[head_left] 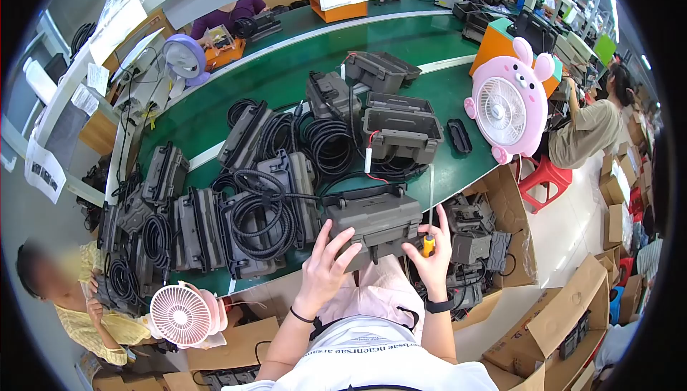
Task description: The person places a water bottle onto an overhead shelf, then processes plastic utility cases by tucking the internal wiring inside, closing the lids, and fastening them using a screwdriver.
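Observation:
A closed grey plastic case [373, 218] lies at the green table's front edge. My left hand [329, 261] rests on its front left corner, fingers spread over the lid. Against its right end is my right hand [432, 255], closed around a screwdriver with a yellow handle [429, 245]; its long shaft points away from me. Behind the case stands an open grey case [402, 133], with a white connector [368, 160] on a red wire at its left. Coiled black cable [263, 215] lies on grey cases to the left.
A pink rabbit-shaped fan [503, 104] stands at the right, near a small black tray [459, 137]. Below the table's right edge, a carton [512, 223] holds grey cases. Another pink fan [180, 314] is at lower left. Co-workers sit at left, right and beyond the table.

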### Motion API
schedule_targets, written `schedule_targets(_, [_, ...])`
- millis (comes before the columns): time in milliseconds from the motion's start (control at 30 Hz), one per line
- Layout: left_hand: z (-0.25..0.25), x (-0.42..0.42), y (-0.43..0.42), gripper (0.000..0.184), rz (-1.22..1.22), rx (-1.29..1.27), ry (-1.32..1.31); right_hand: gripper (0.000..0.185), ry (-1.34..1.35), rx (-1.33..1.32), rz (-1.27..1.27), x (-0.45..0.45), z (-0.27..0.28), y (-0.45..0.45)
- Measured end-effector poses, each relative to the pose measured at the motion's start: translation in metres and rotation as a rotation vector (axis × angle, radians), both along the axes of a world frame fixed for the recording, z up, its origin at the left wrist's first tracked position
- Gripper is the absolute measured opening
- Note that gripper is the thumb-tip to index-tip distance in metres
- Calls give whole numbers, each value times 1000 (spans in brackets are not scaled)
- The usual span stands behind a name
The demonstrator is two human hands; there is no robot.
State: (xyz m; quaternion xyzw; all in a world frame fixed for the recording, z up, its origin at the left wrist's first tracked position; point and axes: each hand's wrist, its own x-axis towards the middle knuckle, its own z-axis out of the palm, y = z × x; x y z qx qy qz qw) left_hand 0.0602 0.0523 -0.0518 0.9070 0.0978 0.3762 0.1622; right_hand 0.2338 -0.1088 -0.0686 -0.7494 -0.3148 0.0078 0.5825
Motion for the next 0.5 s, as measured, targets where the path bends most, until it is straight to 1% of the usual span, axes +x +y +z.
schedule_targets(33, [2,0,0,68,0,-7,1,37,-48,-41,5,0,0,1])
schedule_targets(167, [1,-3,1,68,-6,-15,10,33,185,123,140,9,-20,1])
schedule_targets(200, [1,-3,2,67,-5,-7,13,29,141,119,161,12,-21,1])
schedule_targets(233, [0,-3,2,67,-3,0,16,28,260,191,163,11,-21,0])
schedule_targets(300, [-1,-3,3,66,1,8,17,26,501,331,166,1,-1,3])
schedule_targets(333, [-1,-3,3,65,1,10,15,22,519,442,157,-3,5,10])
schedule_targets(433, [-2,-3,3,65,-1,8,11,24,514,372,168,4,2,12])
schedule_targets(500, [-2,-2,3,65,-3,11,9,25,571,392,212,9,-7,11])
